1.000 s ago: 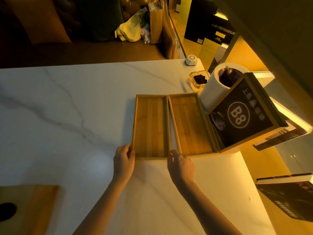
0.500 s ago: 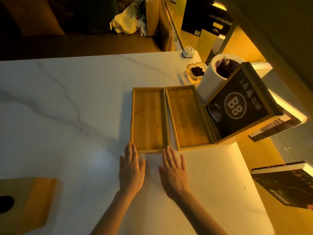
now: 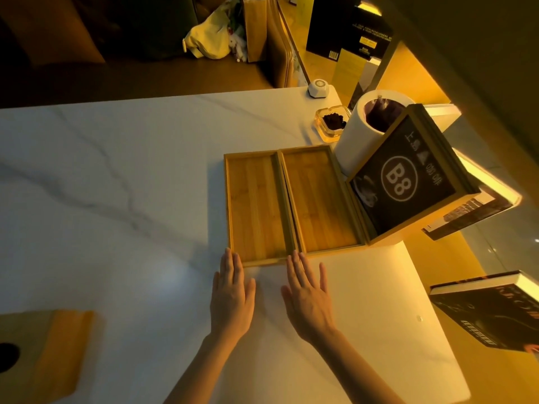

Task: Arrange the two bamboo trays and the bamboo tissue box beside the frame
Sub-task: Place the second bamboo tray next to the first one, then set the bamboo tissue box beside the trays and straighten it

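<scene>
Nearest the camera, at the lower left corner of the white marble-veined table (image 3: 116, 170), sits the bamboo tissue box with a dark round opening in its top (image 3: 38, 354), well apart from everything else and not yet brought over. Just beyond, both bare hands lie palm-down on the tabletop, fingers spread flat and holding nothing: the left hand (image 3: 232, 298) with fingertips touching the near edge of the left shallow rectangular bamboo tray (image 3: 255, 205), the right hand (image 3: 309, 301) reaching the seam between the trays. Farther on, the right shallow rectangular bamboo tray (image 3: 319, 199) lies side by side with the first and against the tilted wooden frame with the black "B8" sign (image 3: 405, 182). Judging by this, the trays look placed; the box remains.
</scene>
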The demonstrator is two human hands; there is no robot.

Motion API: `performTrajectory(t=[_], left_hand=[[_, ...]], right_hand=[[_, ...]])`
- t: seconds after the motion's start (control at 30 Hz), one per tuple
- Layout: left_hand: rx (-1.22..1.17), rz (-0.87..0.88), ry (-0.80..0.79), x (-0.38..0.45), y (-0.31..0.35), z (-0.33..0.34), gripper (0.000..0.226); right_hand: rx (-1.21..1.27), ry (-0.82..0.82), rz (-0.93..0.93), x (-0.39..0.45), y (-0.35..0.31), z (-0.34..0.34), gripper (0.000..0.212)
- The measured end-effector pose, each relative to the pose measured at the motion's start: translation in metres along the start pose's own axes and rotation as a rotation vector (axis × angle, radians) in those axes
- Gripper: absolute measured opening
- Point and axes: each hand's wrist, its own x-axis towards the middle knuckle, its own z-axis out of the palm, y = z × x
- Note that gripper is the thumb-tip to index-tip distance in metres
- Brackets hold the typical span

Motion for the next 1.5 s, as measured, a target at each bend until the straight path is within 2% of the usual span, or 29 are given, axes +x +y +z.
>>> performTrajectory(t=[0.37,0.57,0.73,1.07,1.2,1.37,1.5], left_hand=[[-0.05,-0.001,-0.017,-0.003,0.005,-0.001,0.061],[0.023,0.052,0.041,-0.004,0.01,-0.001,0.058],[0.074,0.06,-0.045,-0.002,0.014,0.008,0.063],[0.034,0.128,-0.02,-0.003,0.007,0.008,0.061],[0.007,0.111,-0.071,-0.001,0.008,0.004,0.061],[-0.111,0.13,-0.147,0.0,0.006,-0.03,0.054],[-0.234,0.158,-0.027,-0.008,-0.002,-0.077,0.035]], right_hand=[[-0.005,-0.021,0.011,0.0,0.005,-0.004,0.056],[0.054,-0.02,0.052,0.001,0.012,-0.011,0.055],[0.024,-0.075,0.028,0.002,0.02,-0.012,0.057],[0.044,-0.067,0.016,0.002,0.019,-0.009,0.055],[0.027,-0.059,-0.012,0.004,0.018,-0.022,0.056],[0.06,-0.045,0.035,0.014,-0.004,-0.057,0.041],[-0.037,-0.042,-0.11,0.021,-0.037,-0.087,0.023]])
